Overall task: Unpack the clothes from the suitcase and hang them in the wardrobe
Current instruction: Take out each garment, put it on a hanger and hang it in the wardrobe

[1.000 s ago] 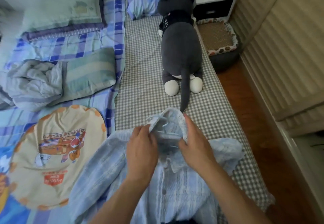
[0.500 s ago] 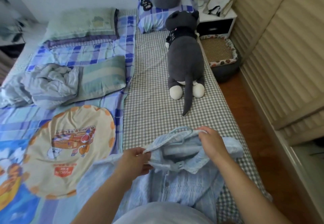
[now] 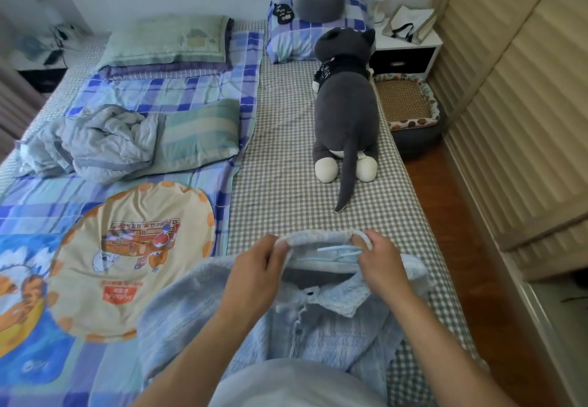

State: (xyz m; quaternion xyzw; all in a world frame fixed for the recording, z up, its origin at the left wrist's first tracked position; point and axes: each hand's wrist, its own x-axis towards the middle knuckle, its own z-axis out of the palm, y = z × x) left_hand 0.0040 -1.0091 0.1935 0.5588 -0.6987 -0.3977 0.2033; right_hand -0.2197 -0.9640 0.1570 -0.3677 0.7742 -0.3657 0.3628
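Checked grey bedding [image 3: 286, 164] runs up the right side of the bed, and on it, close to me, lies the pale blue shirt [image 3: 318, 327] I am working on, front up and buttoned. My left hand [image 3: 254, 269] pinches the back of the collar at its left end, and my right hand [image 3: 378, 263] pinches it at the right end, so the neck opening is stretched wide between them. A light blue hanger [image 3: 340, 252] shows inside that opening, lying just under the raised collar band.

To do this well, I judge I should keep the collar taut and level, settle each hanger arm into its shoulder, and bring the hook up through the neck before lifting, so the soft fabric does not slide off one side.

As for containers, the suitcase is not in sight. Slatted wardrobe doors [image 3: 509, 104] stand along the right wall, and I cannot see inside them. On the floor beside the bed sits a pet bed [image 3: 426, 120] with a woven mat in it. A grey plush cat [image 3: 346, 114] lies further up the checked bedding.
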